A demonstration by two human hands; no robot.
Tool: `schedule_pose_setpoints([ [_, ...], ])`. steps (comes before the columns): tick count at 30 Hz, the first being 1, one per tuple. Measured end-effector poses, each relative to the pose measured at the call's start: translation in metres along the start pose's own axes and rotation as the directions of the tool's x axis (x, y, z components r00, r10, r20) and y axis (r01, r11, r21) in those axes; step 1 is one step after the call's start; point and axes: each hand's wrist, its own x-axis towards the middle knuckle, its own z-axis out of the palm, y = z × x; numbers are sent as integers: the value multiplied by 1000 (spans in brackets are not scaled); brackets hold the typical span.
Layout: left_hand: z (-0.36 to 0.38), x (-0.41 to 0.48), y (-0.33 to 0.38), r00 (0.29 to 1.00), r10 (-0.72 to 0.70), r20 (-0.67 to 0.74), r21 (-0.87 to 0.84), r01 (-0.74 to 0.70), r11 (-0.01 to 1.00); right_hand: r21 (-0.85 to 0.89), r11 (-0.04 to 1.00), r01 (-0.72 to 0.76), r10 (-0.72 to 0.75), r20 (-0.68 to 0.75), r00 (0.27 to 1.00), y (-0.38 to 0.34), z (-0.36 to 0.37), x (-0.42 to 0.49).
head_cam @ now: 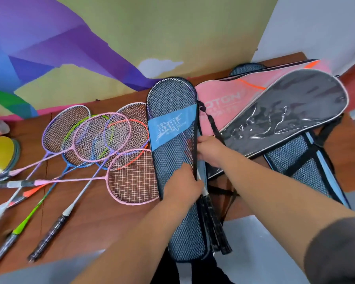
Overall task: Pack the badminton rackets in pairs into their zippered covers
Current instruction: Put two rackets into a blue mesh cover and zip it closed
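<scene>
A: Where is the mesh cover lying at this moment?

B: It is lying lengthwise on the brown bench, straight in front of the person. Its lower end is reaching past the near edge. A blue label is crossing its upper half.

A: And what are the hands doing?

B: The left hand is gripping the right edge of the mesh cover, with the fingers curled around the black trim. The right hand is pinching the same trim a little higher up the mesh cover. Whether it is holding a zipper pull, one cannot tell.

A: Are rackets sitting inside it?

B: Black handles are sticking out from the right side of the mesh cover, near its lower end. A frame is showing faintly through the net at the top.

A: What is lying to the left of the mesh cover?

B: Loose rackets are lying there, crossing each other: pink, purple, blue, green and orange. One pink head is touching the left edge of the mesh cover.

A: And to the right?

B: A pink cover is lying just beside the mesh cover. A grey cover with a clear panel is resting over the pink one, farther to the right. A second netted cover is showing from under the grey one.
</scene>
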Motion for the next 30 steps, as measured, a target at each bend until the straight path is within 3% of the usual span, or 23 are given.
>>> schedule_pose_setpoints([
  [4,25,-19,-12,992,-81,93,143,68,987,-56,997,55,-51,71,996,3,-2,1],
  [6,34,-29,-17,982,-123,145,188,95,978,-239,967,86,-72,65,995,2,-4,3],
  [10,37,-42,-20,959,-202,199,130,178,975,-669,728,152,-184,23,983,-13,-9,-11],
  [13,37,-43,-22,948,-206,242,14,209,978,-791,599,125,-250,-36,968,-16,-15,-40],
  [16,35,-45,-22,943,-191,274,-70,217,974,-739,673,0,-65,-59,996,7,-22,-79],
  [20,33,-51,-18,924,-224,311,-58,254,966,-860,509,-34,179,67,982,43,-35,-125],
  [24,34,-59,-16,923,-203,326,-108,249,962,-815,577,-57,274,127,953,68,-32,-140],
  [30,22,-71,-10,912,-167,375,-259,276,926,-597,796,-100,200,104,974,83,-23,-149],
])
